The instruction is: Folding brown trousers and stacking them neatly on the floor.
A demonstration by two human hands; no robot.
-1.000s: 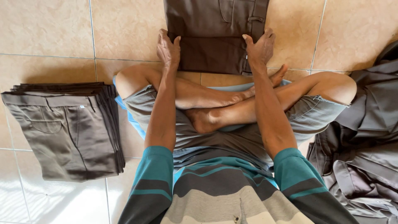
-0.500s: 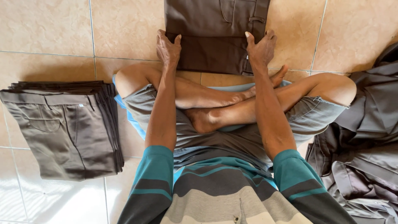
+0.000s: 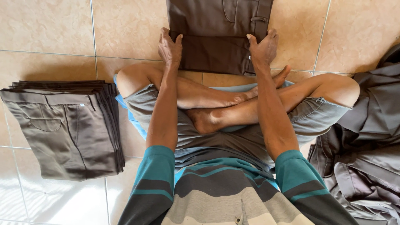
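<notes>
Brown folded trousers [image 3: 216,37] under left hand [image 3: 170,48] and right hand [image 3: 263,49], fingers pinching its edges.

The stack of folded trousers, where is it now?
In the head view, the stack of folded trousers lies on the tiled floor at the person's left, beside the left knee.

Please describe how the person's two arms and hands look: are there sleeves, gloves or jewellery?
Both arms are bare below short sleeves. Left sleeve and right sleeve are teal with dark grey stripes. The left hand and right hand wear no gloves; no rings or watch are visible.
</notes>
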